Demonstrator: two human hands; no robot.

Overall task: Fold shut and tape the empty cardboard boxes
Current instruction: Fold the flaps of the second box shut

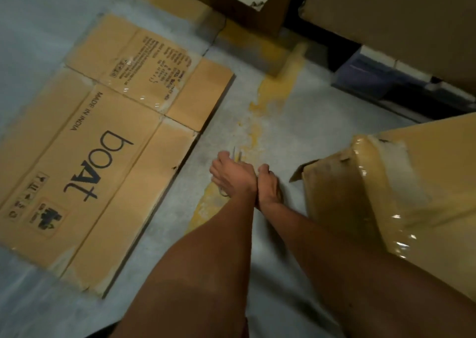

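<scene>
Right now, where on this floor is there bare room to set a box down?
Bare floor runs between the flattened carton and the taped box, beyond the hands. Bare too at far left, above the carton. The top right is crowded with stacked boxes.

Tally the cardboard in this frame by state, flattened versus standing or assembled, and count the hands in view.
Flattened cardboard: 1, the flattened box printed "boat", lying on the floor.
Standing or assembled boxes: 3, the taped box at right, the back box, the large box top right.
Hands: 2, left hand, right hand.
Total: 6.
</scene>
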